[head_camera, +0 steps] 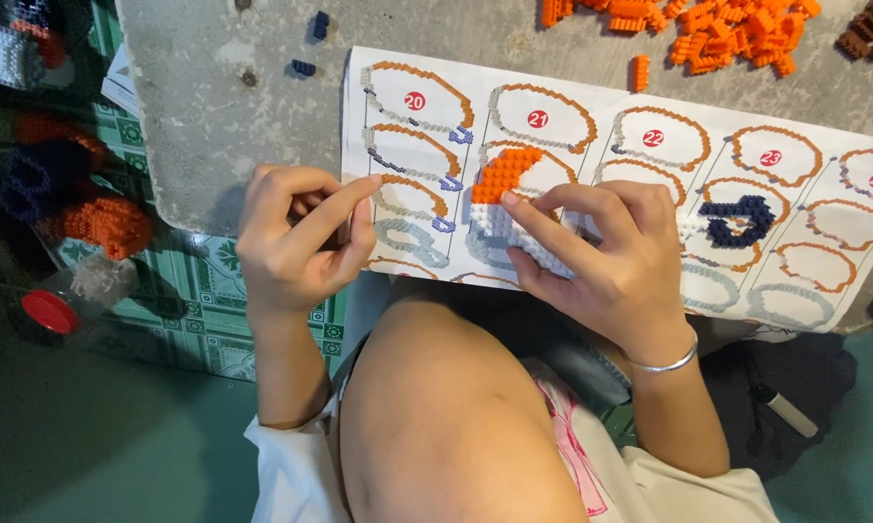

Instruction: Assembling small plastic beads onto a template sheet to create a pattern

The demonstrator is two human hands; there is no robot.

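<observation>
Two bare hands work at the near edge of the tabletop [214, 116]. Right hand [606, 257] is curled, thumb and fingers pinched on an orange-and-white brick piece [502, 199], which lies flat on the instruction sheet [649, 194]; its white lower part runs under the fingers, orange top pointing up and away. Long axis of the piece slants from upper left to lower right, toward the right wrist. Left hand [296, 237] sits just left of the piece, apart from it, fingers folded with the index stretched toward the sheet's edge; cannot tell if it pinches a small brick, nothing shows between the fingertips. Right hand is on the piece, left hand is the nearer free one, piece lies to its right. Silver bangle [664, 363] on the right wrist. Further along the sheet, a dark blue and white brick section [736, 221]. Far edge of tabletop: pile of loose orange bricks [717, 34], brown bricks [870, 29], two dark blue bricks [310, 44]. Down left, a clear jar with red lid [68, 295].
</observation>
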